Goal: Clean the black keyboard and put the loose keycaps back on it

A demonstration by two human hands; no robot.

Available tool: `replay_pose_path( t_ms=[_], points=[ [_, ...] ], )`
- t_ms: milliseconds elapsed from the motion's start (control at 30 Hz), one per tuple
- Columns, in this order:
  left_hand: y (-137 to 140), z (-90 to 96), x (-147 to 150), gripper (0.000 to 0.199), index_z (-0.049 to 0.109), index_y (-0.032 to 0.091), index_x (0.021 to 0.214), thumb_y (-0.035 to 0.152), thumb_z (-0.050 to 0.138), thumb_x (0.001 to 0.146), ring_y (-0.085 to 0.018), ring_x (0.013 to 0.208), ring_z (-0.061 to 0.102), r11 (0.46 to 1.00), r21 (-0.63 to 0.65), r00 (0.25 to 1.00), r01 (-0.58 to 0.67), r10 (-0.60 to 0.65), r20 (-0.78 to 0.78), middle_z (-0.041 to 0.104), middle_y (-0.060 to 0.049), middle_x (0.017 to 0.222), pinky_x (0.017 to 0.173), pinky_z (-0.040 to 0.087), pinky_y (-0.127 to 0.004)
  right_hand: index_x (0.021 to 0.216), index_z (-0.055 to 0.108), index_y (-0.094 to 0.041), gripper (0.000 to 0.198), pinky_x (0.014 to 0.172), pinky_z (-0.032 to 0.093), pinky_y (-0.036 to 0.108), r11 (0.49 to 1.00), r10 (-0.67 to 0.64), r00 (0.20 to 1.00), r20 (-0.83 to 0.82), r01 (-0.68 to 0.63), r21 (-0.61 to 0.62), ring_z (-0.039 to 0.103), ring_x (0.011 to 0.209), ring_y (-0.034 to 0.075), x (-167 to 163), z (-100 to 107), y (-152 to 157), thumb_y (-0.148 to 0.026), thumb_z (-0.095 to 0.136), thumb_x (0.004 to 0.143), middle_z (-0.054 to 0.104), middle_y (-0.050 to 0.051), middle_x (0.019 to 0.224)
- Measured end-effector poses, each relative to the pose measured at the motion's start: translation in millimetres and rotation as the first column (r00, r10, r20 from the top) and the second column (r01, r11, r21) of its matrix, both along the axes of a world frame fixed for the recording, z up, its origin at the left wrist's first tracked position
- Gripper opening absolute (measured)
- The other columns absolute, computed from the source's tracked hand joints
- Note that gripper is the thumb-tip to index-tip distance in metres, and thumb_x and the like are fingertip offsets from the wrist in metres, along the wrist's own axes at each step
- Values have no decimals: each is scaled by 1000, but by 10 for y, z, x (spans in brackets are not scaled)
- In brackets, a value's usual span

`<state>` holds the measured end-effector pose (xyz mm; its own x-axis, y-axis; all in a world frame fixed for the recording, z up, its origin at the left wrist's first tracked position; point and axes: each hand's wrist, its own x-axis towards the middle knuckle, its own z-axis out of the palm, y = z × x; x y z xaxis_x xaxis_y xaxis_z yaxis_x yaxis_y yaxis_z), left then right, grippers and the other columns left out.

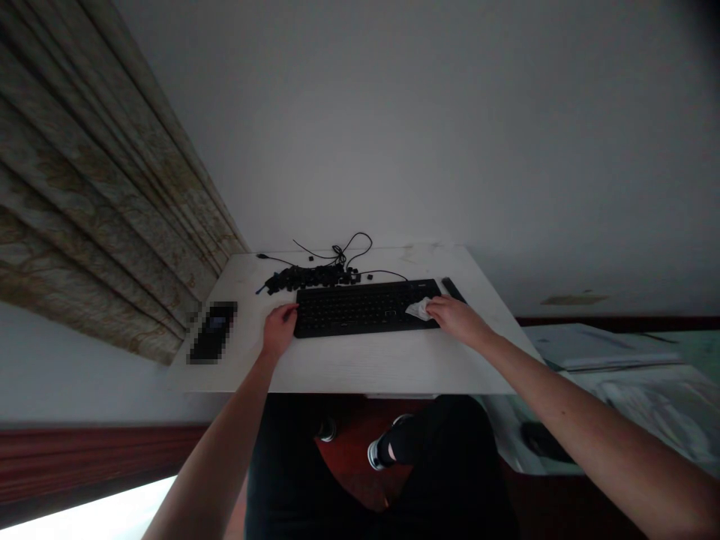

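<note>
Wiping step rn imo: R hand (457,318) has its fingers pinched on a white tissue (417,309) over the keyboard (349,310), btwn the worktop (360,366)'s front & back edges. L hand (279,328)'s at its left end, I can't tell if gripping. Next move prob needs light pressure, board braced.

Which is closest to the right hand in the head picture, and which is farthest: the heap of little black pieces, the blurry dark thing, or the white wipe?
1. White wipe: in the fingers of the right hand, on the keyboard's right part.
2. Heap of little black pieces: behind the keyboard, toward the left.
3. Blurry dark thing: farthest, at the table's left side.
</note>
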<state>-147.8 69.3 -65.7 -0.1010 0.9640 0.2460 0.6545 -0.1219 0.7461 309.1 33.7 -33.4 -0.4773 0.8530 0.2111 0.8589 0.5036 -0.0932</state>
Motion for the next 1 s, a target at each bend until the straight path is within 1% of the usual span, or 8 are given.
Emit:
replay_pose_path(
  t_ms=[133, 233, 367, 467, 700, 800, 900, 1000],
  points=[
    [-5, 5, 4, 28, 75, 21, 107, 25, 54, 88, -23, 106, 67, 1000, 4, 1000, 0, 0, -5, 74, -6, 110, 104, 49, -42, 73, 70, -20, 30, 78, 48, 35, 1000, -16, 999, 47, 16, 1, 62, 83, 22, 263, 27, -71, -11, 48, 91, 70, 6, 80],
    [-9, 16, 8, 28, 74, 21, 108, 26, 54, 89, -23, 106, 67, 1000, 4, 1000, 2, -2, -6, 74, -6, 110, 104, 49, -41, 78, 72, -20, 31, 78, 49, 35, 997, -72, 996, 61, 73, -16, 63, 84, 22, 308, 61, -94, -13, 46, 93, 72, 6, 84],
    [-12, 36, 17, 28, 74, 22, 107, 26, 53, 89, -22, 105, 67, 1000, 3, 1000, 1, -1, -7, 74, -6, 110, 104, 49, -41, 99, 74, -20, 29, 77, 49, 33, 969, -245, 969, 39, 246, -31, 66, 87, 23, 134, 64, -92, -16, 45, 94, 74, 8, 95],
    [-12, 47, 24, 28, 74, 21, 106, 25, 52, 89, -23, 105, 67, 1000, 4, 1000, 3, -3, -11, 74, -6, 110, 104, 49, -41, 111, 72, -19, 31, 80, 50, 33, 954, -297, 954, 37, 299, -38, 67, 90, 23, -60, 38, -99, -14, 46, 93, 74, 9, 103],
    [-17, 53, 22, 28, 74, 21, 106, 26, 52, 89, -23, 105, 67, 1000, -9, 1000, -2, 2, -25, 74, -6, 109, 103, 49, -41, 88, 75, -20, 25, 81, 52, 33, 928, -373, 927, -27, 372, -33, 68, 90, 24, -223, -13, -117, -29, 53, 94, 75, 9, 95],
    [-18, 53, 20, 28, 74, 21, 107, 26, 53, 89, -23, 105, 67, 1000, -8, 1000, 2, -2, -25, 74, -6, 110, 103, 49, -41, 91, 74, -19, 24, 81, 51, 33, 916, -400, 914, -63, 398, -42, 68, 89, 23, -202, -42, -76, -20, 50, 94, 74, 8, 94],
    [-17, 55, 21, 29, 74, 21, 107, 26, 53, 88, -23, 106, 67, 1000, -13, 1000, -1, 1, -28, 74, -6, 110, 104, 49, -41, 107, 72, -17, 28, 84, 51, 34, 911, -412, 901, -133, 410, -43, 69, 91, 24, -211, -65, -31, -11, 49, 90, 74, 11, 102],
    [-18, 65, 25, 29, 74, 21, 106, 25, 52, 88, -23, 106, 66, 1000, -12, 1000, -2, 2, -25, 74, -6, 110, 104, 49, -40, 118, 70, -16, 36, 87, 52, 36, 933, -355, 908, -224, 357, -34, 68, 93, 24, -312, -84, -22, -9, 49, 89, 72, 12, 107]
  ],
)
